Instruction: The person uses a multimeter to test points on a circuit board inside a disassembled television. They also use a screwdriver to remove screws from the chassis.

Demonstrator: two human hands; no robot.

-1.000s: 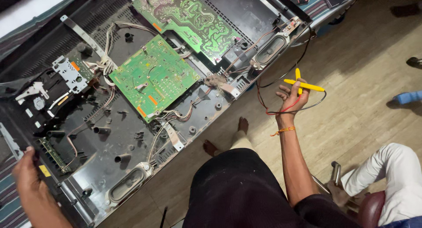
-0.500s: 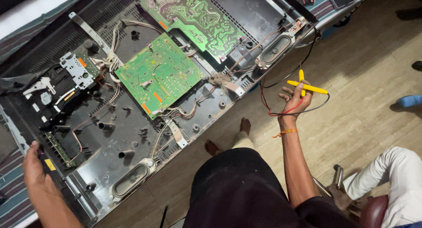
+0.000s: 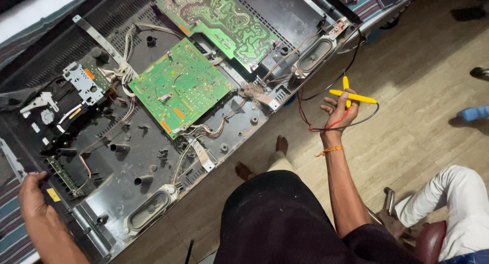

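- The right hand (image 3: 340, 110) was closed around two yellow test probes (image 3: 352, 95), crossed in its fingers and held out over the wooden floor (image 3: 407, 136), clear of the electronics, probably so that the tips touched nothing.
- Red and black probe leads (image 3: 326, 125) looped under that hand and ran back towards the opened television chassis (image 3: 127, 157).
- The left hand (image 3: 31, 195) gripped the chassis at its near-left corner, fingers curled over the edge, seemingly steadying it.
- Inside the chassis lay a green main board (image 3: 179, 86), with a larger green power board (image 3: 221, 20) just beyond it, both exposed with wiring attached.
- An oval speaker (image 3: 312, 55) sat near the probes; another speaker (image 3: 149, 211) sat at the near edge.
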